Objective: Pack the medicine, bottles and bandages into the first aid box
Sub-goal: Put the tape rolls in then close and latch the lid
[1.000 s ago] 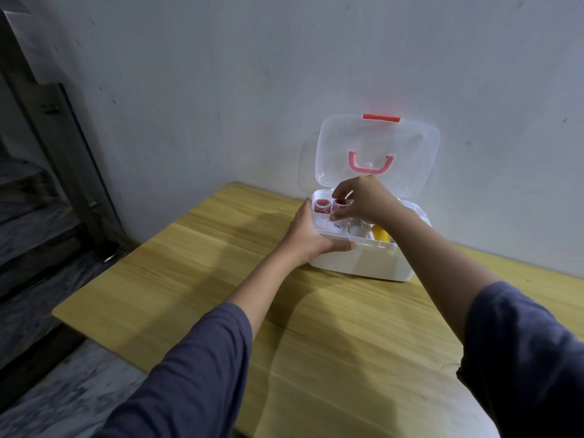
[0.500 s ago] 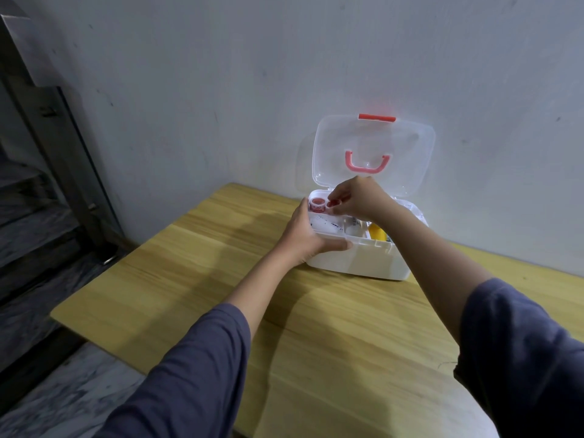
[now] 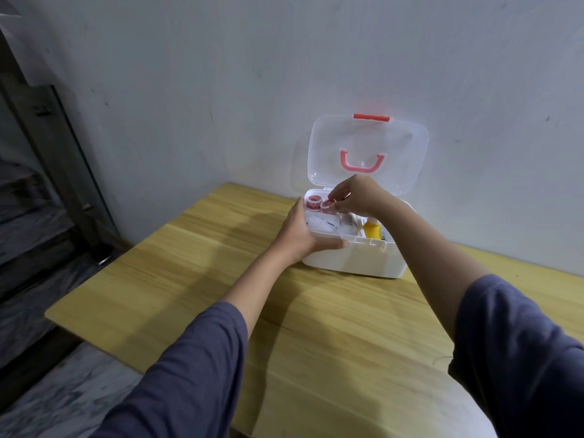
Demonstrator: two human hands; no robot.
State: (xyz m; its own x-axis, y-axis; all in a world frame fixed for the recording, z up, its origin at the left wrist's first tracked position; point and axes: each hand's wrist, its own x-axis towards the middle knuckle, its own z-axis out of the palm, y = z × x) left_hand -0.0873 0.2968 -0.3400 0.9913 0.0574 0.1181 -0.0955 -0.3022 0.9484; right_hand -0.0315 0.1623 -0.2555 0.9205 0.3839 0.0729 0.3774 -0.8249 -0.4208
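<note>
1. Head view, centre right of frame: white first aid box [image 3: 354, 257] on a pale wooden table [image 3: 221, 279], set against a grey wall [image 3: 221, 74], clear lid [image 3: 368, 143] standing open with red handle [image 3: 362, 162].
2. Left hand [image 3: 303, 235] wrapped around the box's near left corner, fingers [image 3: 331, 245] closed along the front rim.
3. Right hand [image 3: 357, 197] over the box's upper left compartment, fingertips pinched on a small red-and-white tape roll [image 3: 327, 206], just beside a larger roll [image 3: 313, 202].
4. Yellow bottle [image 3: 372, 230] upright in the right compartment; white packets [image 3: 322, 223] in the front left tray.
</note>
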